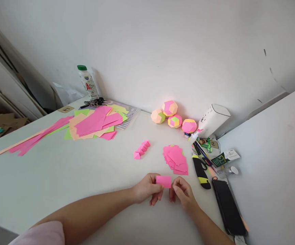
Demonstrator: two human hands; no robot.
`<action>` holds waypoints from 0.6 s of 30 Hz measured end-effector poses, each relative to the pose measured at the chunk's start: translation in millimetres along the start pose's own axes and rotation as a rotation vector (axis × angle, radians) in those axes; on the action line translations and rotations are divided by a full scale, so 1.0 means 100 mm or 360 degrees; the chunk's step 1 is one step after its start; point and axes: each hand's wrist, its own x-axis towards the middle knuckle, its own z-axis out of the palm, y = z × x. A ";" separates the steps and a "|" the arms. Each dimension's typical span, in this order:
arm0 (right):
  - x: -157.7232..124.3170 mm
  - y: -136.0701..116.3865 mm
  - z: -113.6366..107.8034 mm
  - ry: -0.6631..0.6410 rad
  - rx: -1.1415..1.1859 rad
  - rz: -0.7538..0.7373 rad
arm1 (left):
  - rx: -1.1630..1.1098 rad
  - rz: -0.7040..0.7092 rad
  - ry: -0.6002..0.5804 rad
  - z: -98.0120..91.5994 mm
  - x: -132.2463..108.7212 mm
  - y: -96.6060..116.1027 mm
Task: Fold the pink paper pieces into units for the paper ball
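Observation:
A small pink paper rectangle [163, 181] is pinched at its left side by my left hand [148, 188], thumb in front and fingers behind. My right hand [182, 192] is just beyond the paper's right edge, its fingers curled in and its thumb against the forefinger; nothing shows in it. Past both hands lies a loose pile of pink paper pieces [175, 158], with a bit of green at its edge. To the left of that pile, several folded pink paper units [141, 149] stand in a slanting row on the white table [91, 173].
Several multicoloured paper balls [169, 108] rest by the wall. Coloured sheets [93, 122], long paper strips [42, 134], keys [95, 102] and a bottle [88, 81] occupy the left. At right are a white container [213, 119], a yellow-black cutter [201, 172] and a phone [228, 206].

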 end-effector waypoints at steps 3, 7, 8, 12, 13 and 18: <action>0.01 -0.05 0.04 -0.0084 -0.0126 0.0028 | 0.0039 -0.0001 -0.0041 0.02 -0.01 0.02; 0.02 -0.04 0.03 -0.0136 -0.0194 0.0065 | 0.0087 -0.0009 -0.0095 0.04 -0.02 0.04; 0.02 -0.03 0.02 -0.0132 -0.0169 0.0069 | 0.0086 -0.0013 -0.0108 0.05 -0.02 0.04; 0.02 0.02 -0.03 -0.0040 -0.0054 0.0041 | -0.0061 0.0003 -0.0042 0.02 0.00 -0.01; 0.02 0.03 -0.04 -0.0011 -0.0026 0.0024 | -0.0118 0.0014 -0.0019 0.01 0.01 -0.03; 0.03 0.05 -0.04 0.0096 0.0023 -0.0033 | -0.0310 0.0078 0.0006 -0.02 0.04 -0.07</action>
